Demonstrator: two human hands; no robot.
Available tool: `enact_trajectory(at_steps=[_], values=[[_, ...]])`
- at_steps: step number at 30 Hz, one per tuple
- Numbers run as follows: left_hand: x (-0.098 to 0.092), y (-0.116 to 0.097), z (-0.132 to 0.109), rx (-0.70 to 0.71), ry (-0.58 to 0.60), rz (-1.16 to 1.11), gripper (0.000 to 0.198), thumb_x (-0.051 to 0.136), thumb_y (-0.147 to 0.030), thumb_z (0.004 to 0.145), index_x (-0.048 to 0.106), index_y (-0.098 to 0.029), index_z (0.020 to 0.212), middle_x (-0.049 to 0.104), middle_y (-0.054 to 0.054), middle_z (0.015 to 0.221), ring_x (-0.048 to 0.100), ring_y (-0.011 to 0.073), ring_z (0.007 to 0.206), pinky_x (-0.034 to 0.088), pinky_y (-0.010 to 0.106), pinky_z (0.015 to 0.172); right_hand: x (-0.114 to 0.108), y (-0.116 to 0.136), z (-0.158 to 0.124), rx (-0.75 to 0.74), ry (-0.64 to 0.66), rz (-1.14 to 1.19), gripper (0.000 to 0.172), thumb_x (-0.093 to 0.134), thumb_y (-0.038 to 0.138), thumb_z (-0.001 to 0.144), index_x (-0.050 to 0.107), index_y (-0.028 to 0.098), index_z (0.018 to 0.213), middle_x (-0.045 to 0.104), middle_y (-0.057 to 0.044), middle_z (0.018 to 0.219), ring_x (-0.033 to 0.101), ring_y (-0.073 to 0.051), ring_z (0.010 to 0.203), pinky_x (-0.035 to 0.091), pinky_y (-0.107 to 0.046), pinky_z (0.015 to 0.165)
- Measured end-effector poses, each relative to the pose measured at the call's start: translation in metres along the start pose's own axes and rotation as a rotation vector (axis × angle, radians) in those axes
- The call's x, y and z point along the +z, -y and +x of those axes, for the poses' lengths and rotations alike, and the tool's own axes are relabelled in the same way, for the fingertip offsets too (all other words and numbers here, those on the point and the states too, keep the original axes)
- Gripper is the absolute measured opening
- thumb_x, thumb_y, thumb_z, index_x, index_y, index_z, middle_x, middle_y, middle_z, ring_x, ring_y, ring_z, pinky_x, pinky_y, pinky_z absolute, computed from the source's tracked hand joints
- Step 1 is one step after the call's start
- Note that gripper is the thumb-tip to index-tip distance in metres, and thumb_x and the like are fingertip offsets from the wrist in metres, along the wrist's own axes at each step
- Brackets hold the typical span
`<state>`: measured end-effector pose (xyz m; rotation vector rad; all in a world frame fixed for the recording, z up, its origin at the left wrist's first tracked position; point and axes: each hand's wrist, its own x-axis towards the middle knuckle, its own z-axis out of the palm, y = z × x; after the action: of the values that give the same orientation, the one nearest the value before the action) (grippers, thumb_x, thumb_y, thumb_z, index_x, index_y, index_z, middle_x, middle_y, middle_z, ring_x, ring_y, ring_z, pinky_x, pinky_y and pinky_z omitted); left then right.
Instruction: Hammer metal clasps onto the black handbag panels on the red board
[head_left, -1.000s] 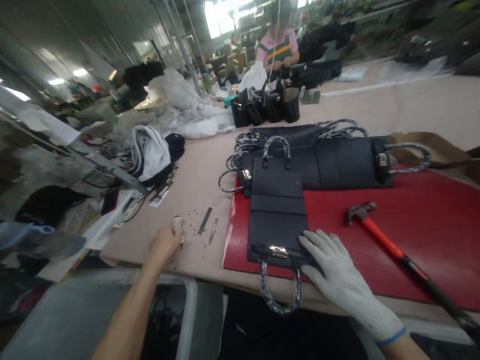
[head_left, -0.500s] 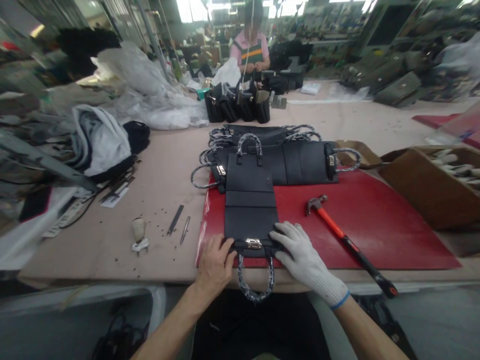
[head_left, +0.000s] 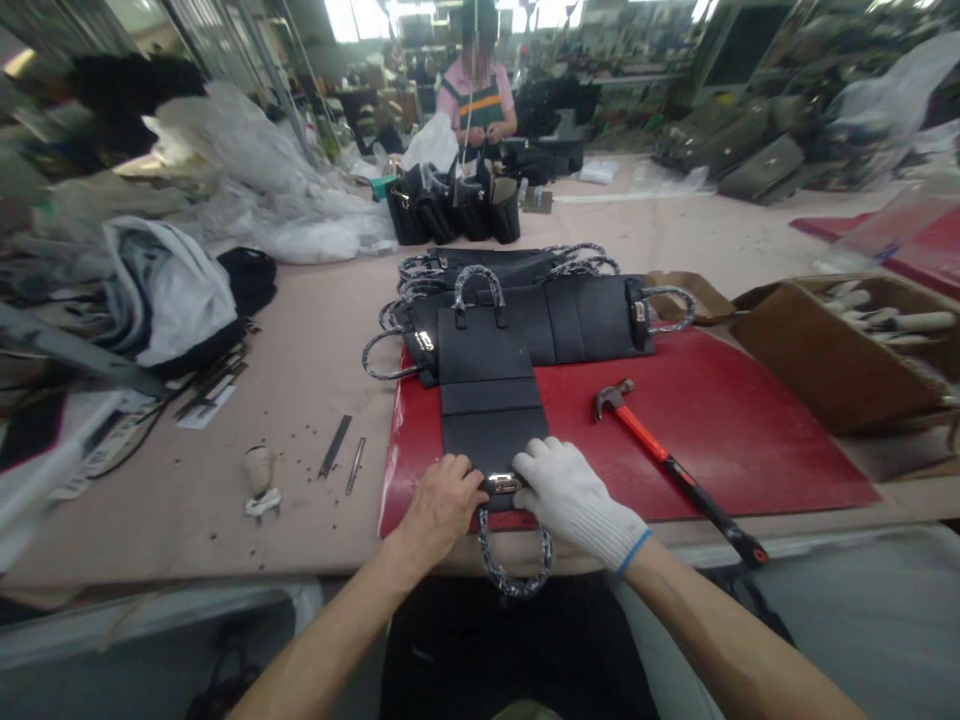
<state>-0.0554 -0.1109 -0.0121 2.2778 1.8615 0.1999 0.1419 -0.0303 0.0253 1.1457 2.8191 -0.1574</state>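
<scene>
A flat black bag panel [head_left: 487,395] with wrapped handles at both ends lies lengthwise on a red mat [head_left: 720,430]. My bare left hand [head_left: 442,500] presses on its near edge, fingers curled beside a gold metal clasp [head_left: 504,484]. My gloved right hand [head_left: 566,492] rests on the same edge just right of the clasp, fingers bent over the panel. The near handle [head_left: 514,570] hangs over the table edge between my wrists. Both hands touch the panel at the clasp.
An orange-handled hammer [head_left: 667,462] lies on the mat to the right. More black bag panels [head_left: 570,315] are stacked behind. Small metal tools [head_left: 334,448] and a knob-handled awl [head_left: 259,475] lie to the left. A cardboard box [head_left: 832,360] sits on the right. A person works at the far end.
My left hand left the awl on the table and came to the bag's near edge. Both hands have closed in around the clasp.
</scene>
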Motion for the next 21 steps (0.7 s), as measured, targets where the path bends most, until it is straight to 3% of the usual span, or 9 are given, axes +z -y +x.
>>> enact_trajectory(at_steps=[7, 12, 15, 18, 21], values=[[-0.021, -0.024, 0.017, 0.015, 0.12, 0.118, 0.018, 0.064, -0.033, 0.1, 0.067, -0.016, 0.099, 0.063, 0.011, 0.103, 0.061, 0.0302, 0.099, 0.053, 0.038, 0.079, 0.004, -0.011, 0.008, -0.1, 0.068, -0.06, 0.005, 0.07, 0.019, 0.096, 0.065, 0.019, 0.1, 0.062, -0.008, 0.098, 0.06, -0.027, 0.086, 0.043, -0.033, 0.068], [-0.024, -0.041, 0.019, 0.08, 0.151, 0.241, 0.017, 0.05, -0.006, 0.096, 0.066, -0.009, 0.103, 0.063, 0.015, 0.097, 0.064, 0.0289, 0.09, 0.053, 0.035, 0.071, 0.002, -0.008, 0.008, -0.166, 0.082, -0.092, 0.011, 0.061, 0.008, 0.097, 0.065, 0.017, 0.101, 0.061, -0.01, 0.097, 0.061, -0.028, 0.084, 0.045, -0.033, 0.068], [-0.014, -0.038, 0.012, 0.079, 0.097, 0.294, 0.021, 0.049, 0.0, 0.09, 0.065, -0.009, 0.099, 0.062, 0.015, 0.093, 0.063, 0.0299, 0.085, 0.054, 0.035, 0.064, 0.003, -0.002, 0.006, -0.183, 0.059, -0.079, 0.016, 0.057, 0.004, 0.096, 0.065, 0.016, 0.101, 0.061, -0.011, 0.096, 0.06, -0.028, 0.085, 0.047, -0.034, 0.068], [0.001, -0.021, 0.001, 0.101, -0.006, 0.222, 0.027, 0.049, 0.005, 0.084, 0.065, -0.011, 0.098, 0.065, 0.012, 0.093, 0.063, 0.0283, 0.084, 0.057, 0.036, 0.067, 0.01, -0.002, 0.006, -0.171, 0.012, -0.025, 0.017, 0.056, 0.003, 0.094, 0.067, 0.014, 0.1, 0.061, -0.013, 0.095, 0.06, -0.029, 0.084, 0.048, -0.034, 0.069], [0.014, 0.005, -0.009, 0.225, -0.234, 0.013, 0.035, 0.045, 0.008, 0.083, 0.066, -0.012, 0.104, 0.069, 0.011, 0.098, 0.066, 0.0251, 0.089, 0.061, 0.035, 0.075, 0.019, -0.015, 0.005, -0.207, -0.035, 0.087, 0.018, 0.059, 0.001, 0.089, 0.07, 0.014, 0.095, 0.063, -0.013, 0.095, 0.06, -0.028, 0.084, 0.049, -0.036, 0.071]])
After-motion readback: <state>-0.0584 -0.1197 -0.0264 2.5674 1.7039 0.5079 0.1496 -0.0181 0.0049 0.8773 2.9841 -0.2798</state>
